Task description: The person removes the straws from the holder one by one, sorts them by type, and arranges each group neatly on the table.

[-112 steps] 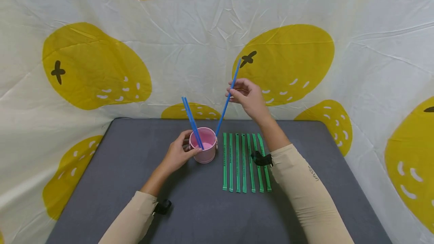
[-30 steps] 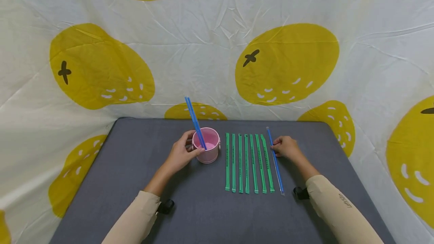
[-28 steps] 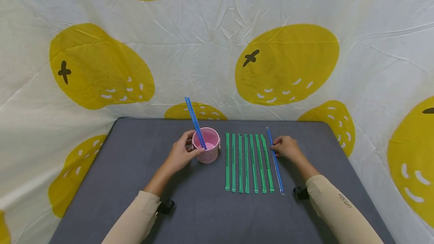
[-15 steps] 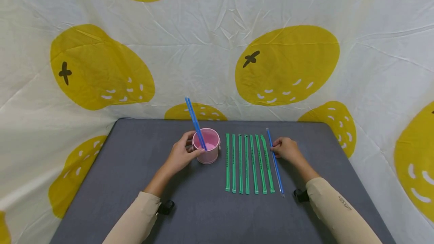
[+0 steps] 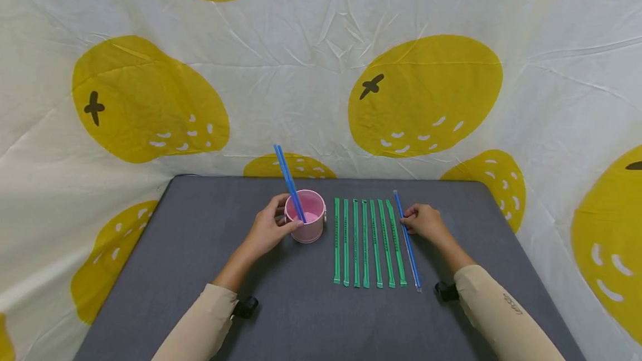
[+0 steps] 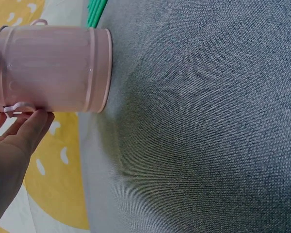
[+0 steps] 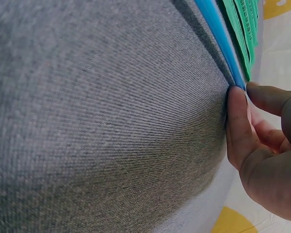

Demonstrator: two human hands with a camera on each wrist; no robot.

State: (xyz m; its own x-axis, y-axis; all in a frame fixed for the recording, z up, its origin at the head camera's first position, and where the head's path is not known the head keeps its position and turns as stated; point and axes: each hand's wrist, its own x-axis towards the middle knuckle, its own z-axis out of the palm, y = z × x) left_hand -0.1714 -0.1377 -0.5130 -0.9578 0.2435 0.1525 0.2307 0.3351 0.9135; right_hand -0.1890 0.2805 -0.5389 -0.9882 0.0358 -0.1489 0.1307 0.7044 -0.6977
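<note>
My left hand grips a small pink bucket by its left side, thumb over the front of the rim. In the left wrist view the bucket stands upright on the cloth, fingers by its handle joint. Two blue straws lean to the left out of it. My right hand pinches another blue straw, which lies along the table in a clear wrapper. In the right wrist view, the thumb and fingers meet around this straw close to the cloth.
Several green paper-wrapped straws lie side by side between the bucket and the pinched straw. They sit on a dark grey table. A white curtain with yellow fruit prints hangs behind its far edge.
Earlier my right hand held a blue straw up beside the bucket; now it is at the right, with a blue straw lying flat beside the green ones. Over the last second, both hands stay still.
</note>
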